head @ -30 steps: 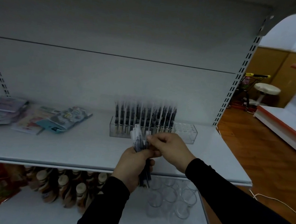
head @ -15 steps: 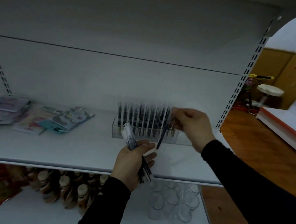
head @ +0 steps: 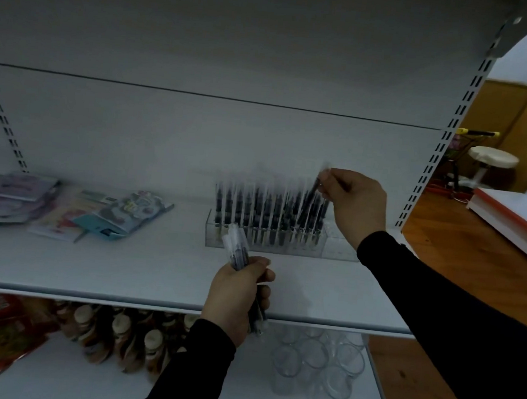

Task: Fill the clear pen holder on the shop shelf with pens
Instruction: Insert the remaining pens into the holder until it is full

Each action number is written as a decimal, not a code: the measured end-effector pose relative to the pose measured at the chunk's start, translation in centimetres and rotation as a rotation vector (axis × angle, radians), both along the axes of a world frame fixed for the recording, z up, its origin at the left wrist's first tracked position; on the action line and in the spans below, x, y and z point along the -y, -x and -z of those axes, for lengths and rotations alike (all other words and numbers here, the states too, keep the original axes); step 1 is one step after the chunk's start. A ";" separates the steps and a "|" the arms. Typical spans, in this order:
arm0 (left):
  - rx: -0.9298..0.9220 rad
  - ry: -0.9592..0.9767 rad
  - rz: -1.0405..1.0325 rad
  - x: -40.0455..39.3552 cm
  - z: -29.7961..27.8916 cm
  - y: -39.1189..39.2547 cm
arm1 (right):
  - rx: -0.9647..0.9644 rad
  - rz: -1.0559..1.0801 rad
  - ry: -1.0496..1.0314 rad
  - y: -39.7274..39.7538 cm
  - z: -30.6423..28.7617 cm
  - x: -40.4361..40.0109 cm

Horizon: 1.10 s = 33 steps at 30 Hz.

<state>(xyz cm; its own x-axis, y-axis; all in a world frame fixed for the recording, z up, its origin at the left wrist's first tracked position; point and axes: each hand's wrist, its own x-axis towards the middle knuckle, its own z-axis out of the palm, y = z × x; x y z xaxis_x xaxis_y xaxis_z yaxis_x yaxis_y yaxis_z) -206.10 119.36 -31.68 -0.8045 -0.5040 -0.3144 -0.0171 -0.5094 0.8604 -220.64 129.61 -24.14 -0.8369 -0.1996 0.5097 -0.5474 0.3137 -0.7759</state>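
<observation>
Lowering one pen (head: 309, 200), pinched by its top in the right hand (head: 356, 205), over the right end of the clear pen holder (head: 270, 243) on the shelf (head: 139, 271); left hand (head: 236, 296) clasps a spare bundle (head: 237, 251); next it needs a free slot

Flat stationery packs (head: 103, 213) lie at the shelf's left end. Below stand brown bottles (head: 120, 336) and clear glasses (head: 320, 362). A white stool (head: 493, 158) stands far right.

Dim, cool, even lighting; the shelf (head: 120, 269) reads grey-blue, with the brightest area at the upper right. Motion blur softens the standing pens (head: 264, 212) and the booklets (head: 61, 209). Wide-angle distortion bends the edges. No glare.
</observation>
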 end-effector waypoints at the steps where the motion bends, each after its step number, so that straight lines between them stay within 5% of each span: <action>1: -0.001 0.000 0.001 0.1 0.0 0.0 | 0.001 0.000 -0.008 0.1 0.1 0.2; 33: 0.033 -0.023 0.110 0.2 0.1 0.0 | 0.132 -0.083 -0.235 -2.1 4.1 0.0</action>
